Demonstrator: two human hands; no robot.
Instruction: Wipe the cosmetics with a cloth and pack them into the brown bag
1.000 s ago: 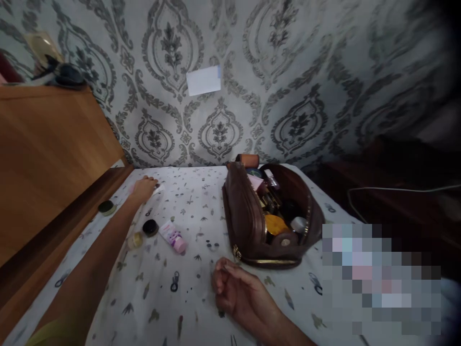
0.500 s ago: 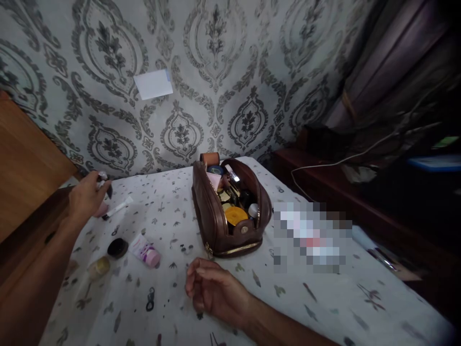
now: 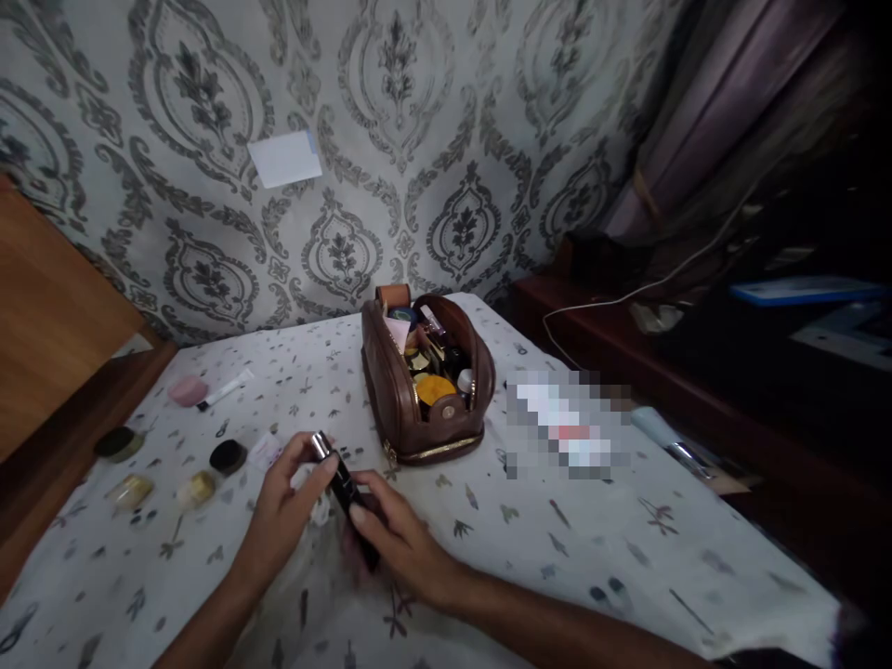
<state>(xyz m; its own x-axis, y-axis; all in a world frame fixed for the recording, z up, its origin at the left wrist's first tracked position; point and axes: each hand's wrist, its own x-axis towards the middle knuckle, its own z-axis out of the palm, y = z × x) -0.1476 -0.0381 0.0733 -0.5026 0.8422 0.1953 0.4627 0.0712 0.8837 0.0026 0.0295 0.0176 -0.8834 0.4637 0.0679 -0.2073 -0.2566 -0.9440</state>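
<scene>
A slim black tube with a silver end (image 3: pixel 343 488) is held at a slant between my hands, in front of the bag. My left hand (image 3: pixel 287 492) pinches it near the silver end with thumb and fingers. My right hand (image 3: pixel 397 530) grips its lower black part. Something whitish and blurred below my left fingers cannot be made out. Just past the hands stands an unzipped brown toiletry bag (image 3: pixel 390 395), packed with cosmetics, among them a yellow round lid (image 3: pixel 435 390). A white and pink squeeze tube (image 3: pixel 265 451) lies partly hidden behind my left hand.
Left on the patterned sheet lie a black-lidded jar (image 3: pixel 228 456), two small yellowish containers (image 3: pixel 197 490), a dark round jar (image 3: pixel 118 444), a pink sponge-like piece (image 3: pixel 188 390) and a thin white tube (image 3: pixel 229 388). A pixelated item (image 3: pixel 564 423) and a pale tube (image 3: pixel 653 427) lie right.
My left hand has come from the far left to the middle, bringing the black tube. My right hand has closed on its lower part. The view has shifted slightly.
</scene>
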